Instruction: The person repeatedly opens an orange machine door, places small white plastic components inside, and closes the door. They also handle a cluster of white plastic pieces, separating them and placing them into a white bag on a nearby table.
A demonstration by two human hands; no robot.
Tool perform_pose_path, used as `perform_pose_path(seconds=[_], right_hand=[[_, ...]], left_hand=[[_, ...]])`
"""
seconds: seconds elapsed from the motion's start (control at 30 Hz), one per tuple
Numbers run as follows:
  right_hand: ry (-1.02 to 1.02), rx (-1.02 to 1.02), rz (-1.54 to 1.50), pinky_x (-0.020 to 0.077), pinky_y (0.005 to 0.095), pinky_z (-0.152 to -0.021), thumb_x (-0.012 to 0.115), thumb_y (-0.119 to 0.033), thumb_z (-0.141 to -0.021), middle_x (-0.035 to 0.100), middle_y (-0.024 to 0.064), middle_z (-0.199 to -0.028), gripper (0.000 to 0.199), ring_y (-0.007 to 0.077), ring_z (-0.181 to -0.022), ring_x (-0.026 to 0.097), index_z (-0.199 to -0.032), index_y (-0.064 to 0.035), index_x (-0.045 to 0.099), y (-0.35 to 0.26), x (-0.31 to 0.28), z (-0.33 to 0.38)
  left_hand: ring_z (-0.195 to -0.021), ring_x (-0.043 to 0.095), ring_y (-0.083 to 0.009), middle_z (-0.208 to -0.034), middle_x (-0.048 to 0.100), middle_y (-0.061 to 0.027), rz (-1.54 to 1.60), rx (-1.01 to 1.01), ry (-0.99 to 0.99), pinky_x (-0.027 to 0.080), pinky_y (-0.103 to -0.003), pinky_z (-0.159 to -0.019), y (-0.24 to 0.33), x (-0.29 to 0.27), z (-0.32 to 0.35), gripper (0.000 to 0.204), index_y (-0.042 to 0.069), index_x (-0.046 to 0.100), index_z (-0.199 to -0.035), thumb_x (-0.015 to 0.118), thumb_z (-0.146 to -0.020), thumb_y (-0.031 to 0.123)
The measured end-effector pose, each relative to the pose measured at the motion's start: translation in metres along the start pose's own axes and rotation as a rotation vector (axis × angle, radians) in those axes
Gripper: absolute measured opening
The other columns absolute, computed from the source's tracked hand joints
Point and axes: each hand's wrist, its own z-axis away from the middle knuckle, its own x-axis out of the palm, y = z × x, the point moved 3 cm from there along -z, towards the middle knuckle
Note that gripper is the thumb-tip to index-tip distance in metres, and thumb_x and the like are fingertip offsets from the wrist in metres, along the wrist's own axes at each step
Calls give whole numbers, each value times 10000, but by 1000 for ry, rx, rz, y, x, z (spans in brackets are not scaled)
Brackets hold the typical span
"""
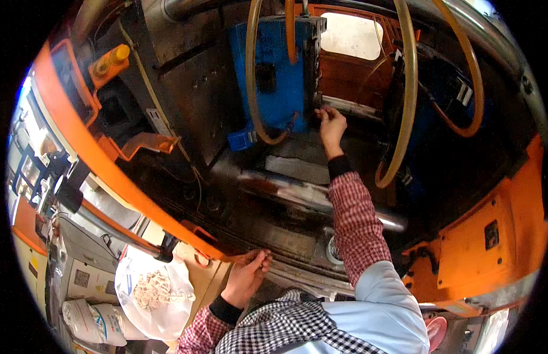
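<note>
My right hand (pixel 331 128) reaches deep into the machine, its fingertips pinched together at the lower right edge of the blue metal mold block (pixel 283 76). Whatever lies between those fingertips is too small to make out. Low in front of me, my left hand (pixel 248 276) is closed, thumb against curled fingers, beside the lower end of the orange door frame (pixel 138 192). Its contents, if any, are hidden. A yellowish hose (pixel 251 71) loops down in front of the block. Polished metal bars (pixel 291 192) cross below my right forearm.
More hoses (pixel 408 88) hang at the right, before a second dark mold half. An orange panel (pixel 477 242) stands at the lower right. At the lower left, a white bag-lined container (pixel 156 289) holds several pale small parts, with filled white sacks (pixel 94 321) beside it.
</note>
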Motion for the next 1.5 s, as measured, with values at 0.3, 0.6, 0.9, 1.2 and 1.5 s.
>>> perform_pose_path(seconds=[0.3,0.6,0.9,1.2,1.5], right_hand=[[86,-40,376,479,429,-741,639,-89,-781,645,214,-900,319,362,-844,616,-1086,-6,597,33,46,-56],[93,-104,403,476,450,-729,647,-139,-782,643,223,-855,357,385,-813,615,-1114,-22,587,44,53,-64],[-162,49,562,466,381,-824,509,-4,-793,612,222,-1050,491,356,-934,597,-1269,70,410,6,59,-47],[-262,-266,234,455,442,-832,541,-27,-765,568,291,-1047,473,418,-974,558,-1214,69,427,-40,12,-5],[-951,-264,94,504,387,-614,632,-160,-749,646,132,-756,134,319,-682,616,-794,-43,680,-138,-72,211]], left_hand=[[-730,488,-111,-890,570,-89,19,24,83,427,-228,-654,1,-6,-10,184,-65,555,-1005,513,-921,93],[-761,505,-111,-910,582,-92,34,-22,80,434,-210,-694,-3,-4,-25,204,-52,555,-1032,550,-903,106],[-783,516,-119,-927,583,-96,13,3,94,442,-221,-714,-4,-9,-20,217,-46,552,-1057,550,-902,106],[-798,516,-112,-900,562,-57,29,20,67,438,-219,-730,5,11,-37,139,3,546,-964,549,-908,129],[-695,435,-97,-806,513,-23,97,9,-130,374,-213,-613,-5,19,-64,123,36,539,-911,551,-907,159]])
